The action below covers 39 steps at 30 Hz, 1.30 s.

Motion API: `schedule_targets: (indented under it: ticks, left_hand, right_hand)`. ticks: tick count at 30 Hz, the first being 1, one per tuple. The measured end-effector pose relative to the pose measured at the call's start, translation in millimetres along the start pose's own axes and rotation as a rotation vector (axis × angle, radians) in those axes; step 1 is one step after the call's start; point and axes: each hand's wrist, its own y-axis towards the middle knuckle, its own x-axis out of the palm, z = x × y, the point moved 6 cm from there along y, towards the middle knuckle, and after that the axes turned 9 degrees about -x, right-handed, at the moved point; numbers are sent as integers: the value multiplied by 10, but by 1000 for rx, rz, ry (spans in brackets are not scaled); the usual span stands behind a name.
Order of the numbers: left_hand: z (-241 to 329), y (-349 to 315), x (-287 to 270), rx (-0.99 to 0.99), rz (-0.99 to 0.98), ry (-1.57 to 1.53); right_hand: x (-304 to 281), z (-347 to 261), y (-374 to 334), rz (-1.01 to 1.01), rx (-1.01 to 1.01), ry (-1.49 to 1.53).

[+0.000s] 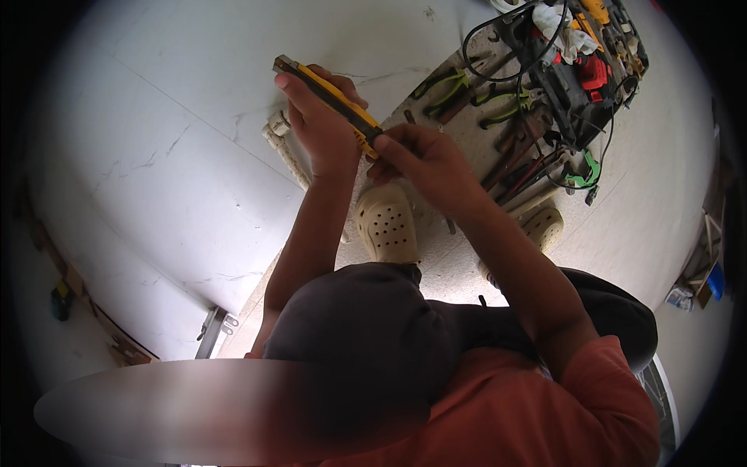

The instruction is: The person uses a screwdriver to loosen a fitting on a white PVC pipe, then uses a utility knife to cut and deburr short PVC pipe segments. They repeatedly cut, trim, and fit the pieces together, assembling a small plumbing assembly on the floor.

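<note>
A yellow and black utility knife [339, 101] lies aslant across the fingers of my left hand [320, 134], its metal-tipped end pointing up and left. My left thumb runs along its near side while the fingers wrap behind it. At the lower right end of the knife, my right hand [426, 162] pinches it between thumb and fingers. Whether any blade sticks out is too small to tell. Just left of my left wrist is an off-white pipe with a fitting [278, 124], partly hidden behind the forearm.
A large white marbled panel [156, 179] fills the left. Pliers with green and black handles [443, 89] and several other tools lie to the upper right, beside a black toolbox [572, 109] with a looping black cable [467, 47]. My beige clog [387, 222] stands below my hands.
</note>
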Motion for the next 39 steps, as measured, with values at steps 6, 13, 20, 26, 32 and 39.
schedule_targets:
  ticks: [6,13,20,26,32,39]
  left_hand:
    - [39,3,26,51,-22,69]
    - [416,295,-212,5,-64,-11]
    - [114,280,-52,-47,-111,-186]
    - [-253,219,-130,-92,-56,-125]
    - [-342,220,-104,-48,-64,-97]
    - [-374,204,-103,-2,-52,-45]
  right_hand:
    - [65,-44,-6,7,30,-49]
    - [40,122,-204,-29,167,59]
    - [-284,637,77,8,-12,-756]
    - [-314,546,138,82,-263,-1010]
    - [-245,203,230,65,-91,-202]
    - [-61,179,257,30,-50,-141]
